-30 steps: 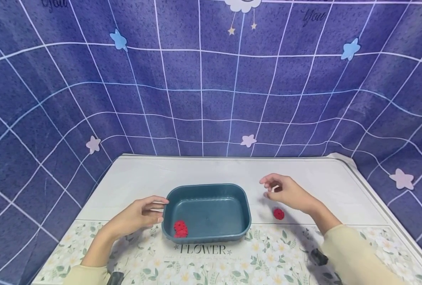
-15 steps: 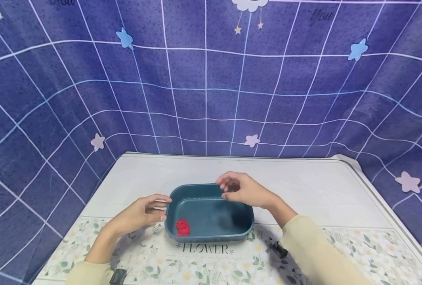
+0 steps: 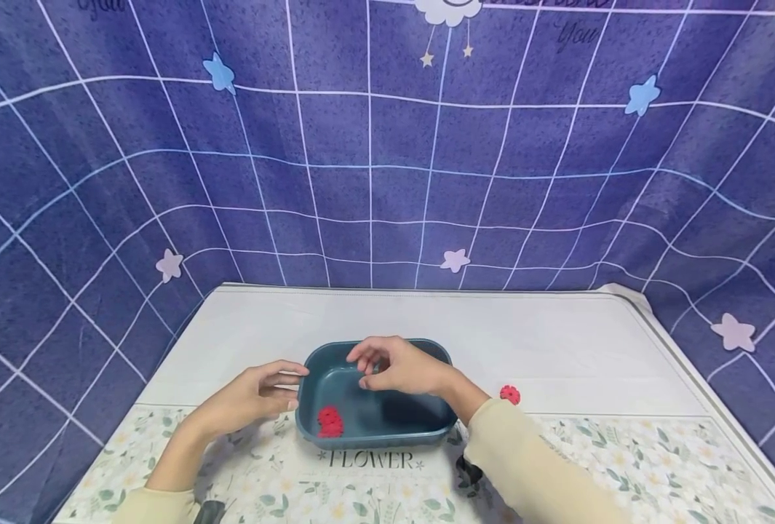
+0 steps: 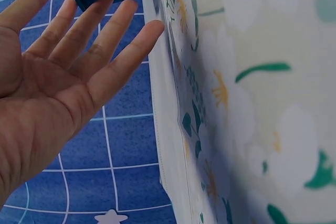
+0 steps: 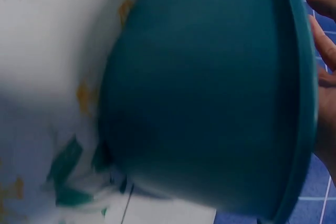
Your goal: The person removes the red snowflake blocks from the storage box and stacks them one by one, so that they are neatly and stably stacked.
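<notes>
The fingers of your left hand (image 3: 249,397) are spread and fairly straight, tips at the left side of the basin (image 3: 394,439). Those of your right hand (image 3: 396,370) curve over its inside, thumb and forefinger apart; whether they hold anything cannot be told, since your knuckles cover the palm and, in the right wrist view, the blurred basin wall blocks most of the hand.

Behind everything, a blue-purple curtain (image 3: 335,189) with a grid and stars is cut off at the top, its lettering only partly readable. Before it lies a white table (image 3: 557,335), its near part under a floral cover (image 3: 623,451). Your cream right sleeve (image 3: 538,462) hides some of that cover and runs out at the near edge.

The basin is dark teal, deep and round-cornered, mid-table across the cover's edge; your right hand and wrist hide part of its far and right sides. In its near left corner sit red pieces (image 3: 330,422), overlapping, so their number is unclear. Right of the basin, just past your sleeve, lies a lone red piece (image 3: 509,394), small and petal-edged, on the white.
</notes>
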Motion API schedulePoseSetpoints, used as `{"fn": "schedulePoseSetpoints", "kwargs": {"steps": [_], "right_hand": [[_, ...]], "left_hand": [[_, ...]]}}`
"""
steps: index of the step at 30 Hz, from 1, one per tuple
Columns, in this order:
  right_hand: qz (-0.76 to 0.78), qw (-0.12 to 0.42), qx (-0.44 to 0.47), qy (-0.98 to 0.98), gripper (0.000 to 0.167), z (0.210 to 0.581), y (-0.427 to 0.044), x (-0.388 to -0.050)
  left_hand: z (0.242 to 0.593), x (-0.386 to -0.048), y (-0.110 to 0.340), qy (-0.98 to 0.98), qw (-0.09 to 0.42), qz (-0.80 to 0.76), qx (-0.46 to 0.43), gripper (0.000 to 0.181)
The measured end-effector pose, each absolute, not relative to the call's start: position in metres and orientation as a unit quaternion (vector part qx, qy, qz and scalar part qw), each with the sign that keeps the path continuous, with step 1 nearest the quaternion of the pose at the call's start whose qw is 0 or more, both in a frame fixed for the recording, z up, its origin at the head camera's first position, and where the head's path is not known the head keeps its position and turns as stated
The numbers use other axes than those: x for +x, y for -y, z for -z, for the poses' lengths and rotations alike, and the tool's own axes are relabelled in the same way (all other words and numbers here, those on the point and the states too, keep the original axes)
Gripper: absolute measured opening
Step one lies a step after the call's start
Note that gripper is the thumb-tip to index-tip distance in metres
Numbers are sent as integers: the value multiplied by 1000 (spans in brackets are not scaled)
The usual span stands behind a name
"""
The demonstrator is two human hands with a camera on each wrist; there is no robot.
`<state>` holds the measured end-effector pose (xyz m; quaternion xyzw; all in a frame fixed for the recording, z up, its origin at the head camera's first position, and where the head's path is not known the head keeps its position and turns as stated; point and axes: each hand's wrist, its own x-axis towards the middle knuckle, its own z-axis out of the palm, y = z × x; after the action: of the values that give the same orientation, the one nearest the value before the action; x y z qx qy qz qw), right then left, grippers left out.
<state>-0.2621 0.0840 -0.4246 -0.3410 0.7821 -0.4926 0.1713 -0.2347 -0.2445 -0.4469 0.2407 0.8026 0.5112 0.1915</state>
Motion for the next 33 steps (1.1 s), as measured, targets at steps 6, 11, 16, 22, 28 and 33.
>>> {"fn": "schedulePoseSetpoints", "kwargs": {"steps": [6, 11, 16, 22, 28, 33], "right_hand": [[489, 187, -343, -780, 38, 432, -68, -261], [478, 194, -350, -782, 39, 438, -57, -260], [477, 207, -347, -781, 39, 442, -47, -258], [478, 229, -344, -775, 37, 449, -40, -258], [478, 249, -332, -774, 37, 460, -35, -259], [463, 262, -320, -784, 37, 467, -31, -260]], "left_hand": [[447, -234, 245, -803, 194, -512, 237, 55], [446, -233, 244, -803, 198, -512, 233, 55], [445, -233, 243, -802, 199, -513, 233, 56], [446, -233, 243, -801, 197, -514, 236, 56], [447, -233, 243, -801, 201, -514, 233, 57], [447, -234, 244, -804, 199, -510, 231, 57]]}}
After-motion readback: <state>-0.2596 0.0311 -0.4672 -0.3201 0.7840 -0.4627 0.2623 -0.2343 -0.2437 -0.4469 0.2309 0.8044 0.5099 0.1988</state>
